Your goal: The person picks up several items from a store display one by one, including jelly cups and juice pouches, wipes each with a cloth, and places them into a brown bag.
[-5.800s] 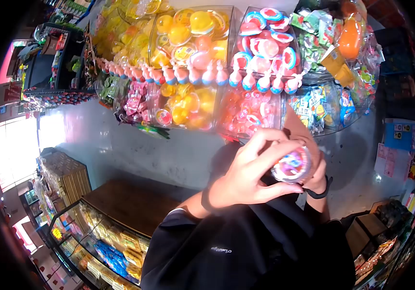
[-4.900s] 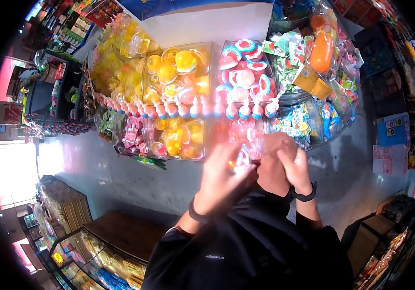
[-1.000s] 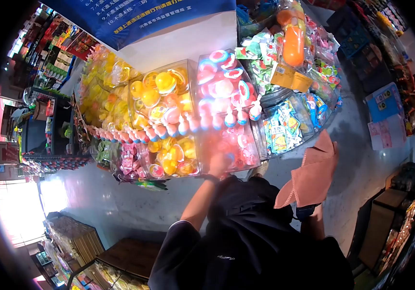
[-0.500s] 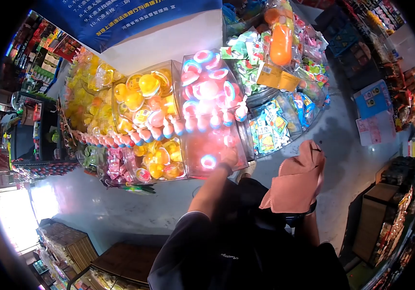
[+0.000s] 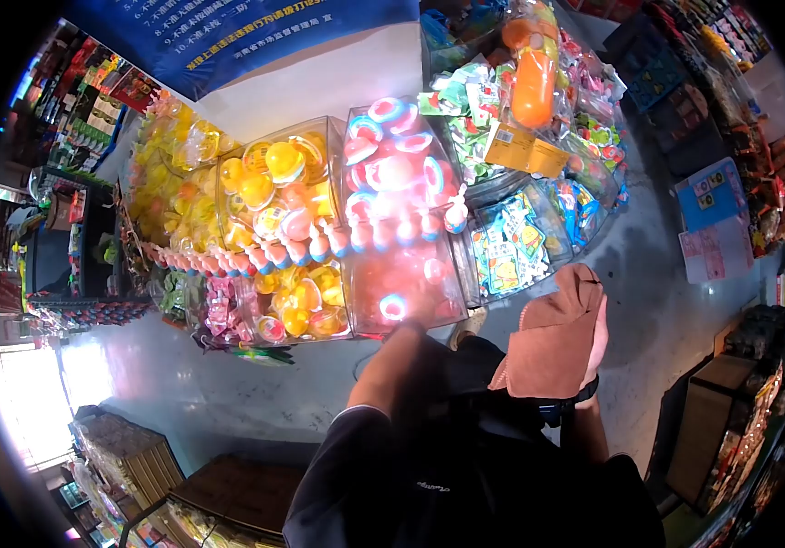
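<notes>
My left hand (image 5: pixel 418 315) is smeared by motion at the front of a clear bin (image 5: pixel 376 283) with a pink-and-white ring-shaped piece (image 5: pixel 392 307) inside; its fingers cannot be made out. In my right hand (image 5: pixel 599 345) is a salmon-brown cloth (image 5: pixel 552 342), folded and draped over the palm and fingers. Behind the front bin, pink and blue round packs (image 5: pixel 390 169) fill another clear bin. A row of small pink bottle-shaped pieces (image 5: pixel 337 239) runs between the upper and lower bins.
Yellow round packs (image 5: pixel 284 161) fill bins to the left. Blue-green packets (image 5: pixel 509 242) and an orange toy-shaped container (image 5: pixel 533 87) are at right. A blue sign (image 5: pixel 255 36) stands behind. Cartons (image 5: pixel 716 411) line the right shelf; grey floor (image 5: pixel 319 393) surrounds the stand.
My left hand has drawn back slightly toward my body from inside the front bin. My right hand has turned a little, showing more of its side beside the cloth.
</notes>
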A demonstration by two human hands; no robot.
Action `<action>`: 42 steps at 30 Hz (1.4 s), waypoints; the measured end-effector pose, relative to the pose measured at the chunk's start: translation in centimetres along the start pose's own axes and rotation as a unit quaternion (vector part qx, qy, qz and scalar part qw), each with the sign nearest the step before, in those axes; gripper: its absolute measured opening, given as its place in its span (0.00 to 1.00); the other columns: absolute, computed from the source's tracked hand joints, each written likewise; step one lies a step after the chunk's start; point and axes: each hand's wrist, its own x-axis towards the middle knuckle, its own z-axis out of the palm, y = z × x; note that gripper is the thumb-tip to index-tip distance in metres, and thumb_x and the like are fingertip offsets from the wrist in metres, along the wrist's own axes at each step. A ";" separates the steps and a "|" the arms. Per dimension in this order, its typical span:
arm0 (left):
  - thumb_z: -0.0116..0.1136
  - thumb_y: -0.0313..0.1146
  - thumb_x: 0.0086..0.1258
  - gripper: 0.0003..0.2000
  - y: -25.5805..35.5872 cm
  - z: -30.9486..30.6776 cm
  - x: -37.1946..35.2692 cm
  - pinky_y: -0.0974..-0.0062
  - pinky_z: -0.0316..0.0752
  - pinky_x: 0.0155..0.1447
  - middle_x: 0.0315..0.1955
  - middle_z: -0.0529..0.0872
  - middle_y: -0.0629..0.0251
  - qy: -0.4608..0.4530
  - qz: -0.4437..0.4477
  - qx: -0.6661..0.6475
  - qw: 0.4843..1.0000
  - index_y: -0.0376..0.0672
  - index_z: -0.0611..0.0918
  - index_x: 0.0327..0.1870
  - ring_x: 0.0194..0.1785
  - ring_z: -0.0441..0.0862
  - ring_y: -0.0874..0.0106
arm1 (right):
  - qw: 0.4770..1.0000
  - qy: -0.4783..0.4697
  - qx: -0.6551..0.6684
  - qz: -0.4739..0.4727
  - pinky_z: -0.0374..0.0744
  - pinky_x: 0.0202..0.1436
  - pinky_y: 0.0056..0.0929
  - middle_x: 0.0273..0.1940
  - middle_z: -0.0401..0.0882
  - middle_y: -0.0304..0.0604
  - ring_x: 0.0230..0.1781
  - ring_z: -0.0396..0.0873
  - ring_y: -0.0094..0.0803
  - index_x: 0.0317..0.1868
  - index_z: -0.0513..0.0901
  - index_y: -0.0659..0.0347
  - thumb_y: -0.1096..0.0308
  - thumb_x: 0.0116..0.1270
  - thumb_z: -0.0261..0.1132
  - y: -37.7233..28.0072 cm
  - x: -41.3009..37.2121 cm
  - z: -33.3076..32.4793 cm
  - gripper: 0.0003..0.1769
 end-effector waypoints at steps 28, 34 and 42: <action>0.61 0.23 0.61 0.24 -0.7 -20.6 -17.7 0.77 0.75 0.51 0.49 0.79 0.67 0.003 0.069 -0.919 0.388 0.39 0.71 0.60 0.50 0.78 0.75 | 0.962 0.000 -0.273 -0.010 0.67 0.65 0.36 0.61 0.69 0.44 0.61 0.69 0.36 0.67 0.60 0.64 0.56 0.72 0.54 6.1 3.9 1.7 0.30; 0.66 0.18 0.52 0.32 1.6 -24.1 -21.5 0.80 0.72 0.54 0.52 0.76 0.65 0.170 0.099 -0.819 0.538 0.37 0.69 0.62 0.53 0.76 0.76 | 0.603 -0.201 -0.714 -0.294 0.72 0.57 0.35 0.51 0.78 0.50 0.53 0.76 0.40 0.45 0.79 0.67 0.73 0.67 0.58 8.1 5.3 6.6 0.09; 0.77 0.28 0.47 0.28 1.4 -24.6 -23.7 0.76 0.74 0.50 0.43 0.80 0.63 0.350 0.109 -0.604 0.708 0.36 0.75 0.50 0.45 0.79 0.74 | 0.892 -0.026 -0.449 -0.030 0.72 0.54 0.25 0.48 0.79 0.41 0.48 0.75 0.24 0.54 0.74 0.69 0.74 0.70 0.55 9.0 4.5 2.5 0.14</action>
